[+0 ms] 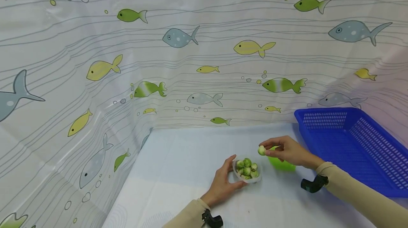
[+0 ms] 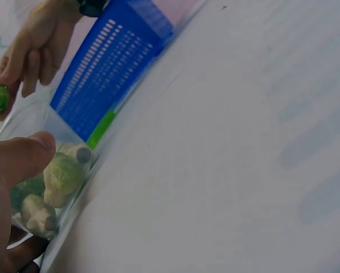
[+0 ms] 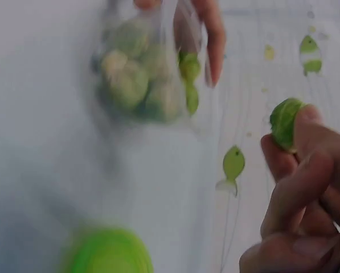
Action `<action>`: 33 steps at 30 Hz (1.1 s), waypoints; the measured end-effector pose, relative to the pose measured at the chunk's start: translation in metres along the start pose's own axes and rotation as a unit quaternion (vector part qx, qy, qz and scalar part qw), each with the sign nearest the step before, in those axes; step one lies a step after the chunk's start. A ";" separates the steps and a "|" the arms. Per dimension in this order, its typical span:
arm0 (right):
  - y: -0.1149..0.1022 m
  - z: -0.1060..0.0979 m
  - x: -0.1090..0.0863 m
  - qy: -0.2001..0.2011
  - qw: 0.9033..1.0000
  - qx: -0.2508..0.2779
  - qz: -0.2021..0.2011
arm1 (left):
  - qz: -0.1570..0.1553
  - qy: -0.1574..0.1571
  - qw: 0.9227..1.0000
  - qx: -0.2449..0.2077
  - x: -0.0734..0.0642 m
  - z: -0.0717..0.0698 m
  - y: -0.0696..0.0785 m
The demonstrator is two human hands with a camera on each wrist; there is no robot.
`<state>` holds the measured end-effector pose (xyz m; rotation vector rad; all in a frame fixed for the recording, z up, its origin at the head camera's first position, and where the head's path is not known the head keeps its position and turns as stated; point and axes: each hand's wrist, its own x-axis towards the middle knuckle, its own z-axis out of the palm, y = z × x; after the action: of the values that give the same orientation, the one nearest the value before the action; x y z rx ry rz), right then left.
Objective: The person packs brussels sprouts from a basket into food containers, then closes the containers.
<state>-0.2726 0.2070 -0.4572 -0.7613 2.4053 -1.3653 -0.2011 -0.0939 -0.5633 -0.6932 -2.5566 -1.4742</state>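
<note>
A clear plastic tub (image 1: pixel 257 177) with several Brussels sprouts (image 1: pixel 247 168) in it stands on the white table. My left hand (image 1: pixel 222 182) holds the tub from its left side, thumb along the near wall and fingers round the far side. To the right of the tub and above the table, my right hand (image 1: pixel 288 151) pinches a single Brussels sprout (image 1: pixel 261 150) between thumb and fingertips. In the right wrist view this green sprout (image 3: pixel 285 122) shows close up. Partly hidden beneath the right hand lies a bright green round object (image 1: pixel 282 165).
A blue perforated plastic basket (image 1: pixel 350 150) is at the right, close beyond the right forearm. Behind the table (image 1: pixel 178 157) hangs a white sheet (image 1: pixel 178 5) printed with fish. Small dark specks dot the tabletop near the left wrist.
</note>
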 end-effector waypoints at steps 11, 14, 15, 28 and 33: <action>0.001 0.037 -0.003 0.005 0.997 -0.068 -0.047 | 0.003 0.002 1.000 0.002 0.000 -0.003 0.000; 0.000 0.044 -0.003 0.014 0.992 -0.098 -0.080 | 0.002 0.003 1.000 0.004 0.000 -0.002 0.000; 0.000 0.046 -0.003 0.016 0.990 -0.107 -0.087 | 0.002 0.004 1.000 0.004 0.000 -0.002 0.000; -0.009 0.058 -0.002 0.014 0.980 -0.155 -0.121 | 0.007 0.002 1.000 0.003 -0.001 -0.001 0.000; -0.008 0.063 -0.003 0.019 0.980 -0.160 -0.114 | 0.009 0.003 1.000 0.004 -0.002 -0.002 0.000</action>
<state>-0.2379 0.1606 -0.4835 -1.1313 2.6730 -1.0845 -0.1998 -0.0960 -0.5635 -0.7061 -2.5439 -1.4568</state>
